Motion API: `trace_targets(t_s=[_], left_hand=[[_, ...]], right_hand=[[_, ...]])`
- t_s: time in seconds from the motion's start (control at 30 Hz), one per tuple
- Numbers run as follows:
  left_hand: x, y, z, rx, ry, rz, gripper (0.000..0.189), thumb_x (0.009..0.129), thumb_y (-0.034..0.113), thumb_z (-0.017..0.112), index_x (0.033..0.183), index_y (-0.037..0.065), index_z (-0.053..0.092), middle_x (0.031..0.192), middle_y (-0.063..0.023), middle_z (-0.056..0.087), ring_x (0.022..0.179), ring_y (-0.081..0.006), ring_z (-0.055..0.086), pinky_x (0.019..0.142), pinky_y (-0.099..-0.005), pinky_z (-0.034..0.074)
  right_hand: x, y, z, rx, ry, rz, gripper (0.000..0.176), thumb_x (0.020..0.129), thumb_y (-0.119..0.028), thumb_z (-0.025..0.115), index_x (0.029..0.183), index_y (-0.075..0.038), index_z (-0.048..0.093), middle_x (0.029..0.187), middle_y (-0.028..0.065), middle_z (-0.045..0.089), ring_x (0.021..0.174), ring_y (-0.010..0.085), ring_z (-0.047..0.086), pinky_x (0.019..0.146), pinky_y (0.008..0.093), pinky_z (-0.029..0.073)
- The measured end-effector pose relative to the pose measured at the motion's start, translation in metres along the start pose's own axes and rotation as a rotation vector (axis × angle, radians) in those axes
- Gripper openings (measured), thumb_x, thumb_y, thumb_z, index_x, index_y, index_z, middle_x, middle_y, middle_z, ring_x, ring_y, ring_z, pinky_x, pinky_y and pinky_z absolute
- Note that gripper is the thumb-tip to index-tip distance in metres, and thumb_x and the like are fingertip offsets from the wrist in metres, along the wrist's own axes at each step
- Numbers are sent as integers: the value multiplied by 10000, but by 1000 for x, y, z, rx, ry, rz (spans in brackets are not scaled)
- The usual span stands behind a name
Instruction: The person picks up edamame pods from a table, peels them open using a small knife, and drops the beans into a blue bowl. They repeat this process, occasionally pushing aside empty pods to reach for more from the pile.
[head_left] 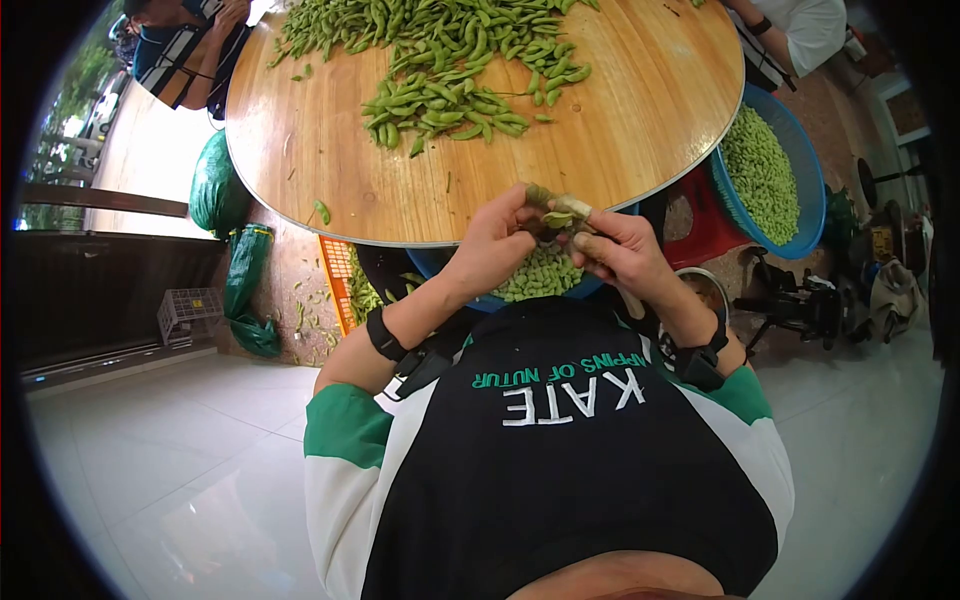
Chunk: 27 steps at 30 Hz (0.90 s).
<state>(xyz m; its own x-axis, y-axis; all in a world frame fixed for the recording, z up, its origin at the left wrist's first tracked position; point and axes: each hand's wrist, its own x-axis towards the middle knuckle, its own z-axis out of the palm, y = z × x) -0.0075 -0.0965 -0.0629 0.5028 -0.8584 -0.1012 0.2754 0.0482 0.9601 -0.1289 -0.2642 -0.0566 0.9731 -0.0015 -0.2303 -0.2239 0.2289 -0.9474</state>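
Black shirt (570,480) nearest, left hand (498,240) and right hand (626,254) pinch a pod (558,218) lying roughly crosswise.

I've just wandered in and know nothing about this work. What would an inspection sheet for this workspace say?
Surface: round wooden table, partly covered by a pile of pods.
Job's things: a green pod at the hands; shelled beans in a blue basin below.
Clutter: a stray pod near the table's edge; litter on the floor beside an orange crate.
Grip: left hand and right hand hold the green pod between them.
Cables: nothing seen on the tabletop.
Surroundings: people partly visible at upper left and upper right; green sacks at left; another basin of beans at right.
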Motion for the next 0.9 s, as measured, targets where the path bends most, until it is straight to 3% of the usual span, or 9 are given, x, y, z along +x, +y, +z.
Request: trace_targets(t_s=[0.2, 0.3, 0.37, 0.4, 0.43, 0.53, 0.67, 0.73, 0.9], left_hand=[[-9, -1, -1, -110, 61, 65, 328, 805, -74, 566, 1117, -8, 488, 1030, -65, 591, 900, -153, 609, 807, -264, 483], [-29, 12, -19, -33, 169, -2, 229, 827, -3, 625, 1040, 9, 545, 898, -61, 612, 793, -137, 615, 693, -284, 498], [-50, 39, -36, 833, 292, 289, 117, 831, 27, 630, 942, 26, 593, 772, -83, 613, 671, -184, 623, 579, -319, 484], [-59, 48, -50, 1131, 361, 361, 65, 836, 75, 632, 860, 30, 592, 756, -130, 620, 639, -277, 623, 538, -353, 472], [-69, 60, -63, 1343, 370, 207, 92, 843, 111, 621, 832, 31, 578, 797, -147, 622, 677, -344, 603, 570, -394, 474], [-66, 72, -86, 1747, 429, 257, 102, 856, 131, 604, 833, 37, 573, 797, -148, 602, 714, -346, 595, 619, -423, 471], [-13, 47, -123, 1530, 580, 309, 144, 857, 170, 604, 849, 28, 580, 800, -158, 592, 761, -357, 589, 669, -439, 466], [11, 38, -142, 1472, 806, 152, 235, 850, 222, 621, 878, -8, 584, 835, -200, 594, 765, -376, 592, 679, -450, 451], [29, 33, -154, 1395, 794, 26, 255, 817, 226, 614, 894, -12, 563, 862, -214, 606, 817, -401, 591, 727, -466, 460]], right_hand=[[3, 4, 1, 114, -71, 5, 356, 943, -124, 514, 1287, -36, 510, 739, -12, 580, 495, 7, 417, 426, 150, 317], [11, 8, 12, 155, -131, -17, 417, 942, -120, 507, 1347, -40, 446, 755, -4, 579, 492, 12, 412, 426, 153, 314], [18, 9, 10, 173, -109, -7, 427, 943, -115, 497, 1355, -29, 428, 756, 5, 574, 492, 22, 405, 429, 158, 311], [21, 11, 8, 194, -75, 7, 436, 944, -110, 488, 1364, -17, 410, 757, 14, 570, 491, 32, 398, 432, 164, 308], [24, 15, 3, 206, -85, 16, 432, 950, -115, 476, 1363, -8, 407, 759, 15, 568, 494, 34, 403, 433, 165, 310], [30, 20, 4, 202, -75, 33, 376, 948, -136, 494, 1303, -16, 456, 759, -2, 572, 506, 14, 418, 440, 154, 316], [36, 22, 11, 149, -91, -7, 367, 951, -139, 489, 1296, -18, 464, 761, -5, 573, 506, 13, 420, 441, 155, 318], [36, 21, 10, 135, -73, -3, 349, 954, -144, 486, 1279, -19, 476, 762, -7, 573, 507, 13, 421, 444, 155, 323], [37, 21, 11, 157, -58, 21, 319, 954, -146, 487, 1248, -24, 492, 766, -8, 574, 508, 13, 422, 446, 156, 330]])
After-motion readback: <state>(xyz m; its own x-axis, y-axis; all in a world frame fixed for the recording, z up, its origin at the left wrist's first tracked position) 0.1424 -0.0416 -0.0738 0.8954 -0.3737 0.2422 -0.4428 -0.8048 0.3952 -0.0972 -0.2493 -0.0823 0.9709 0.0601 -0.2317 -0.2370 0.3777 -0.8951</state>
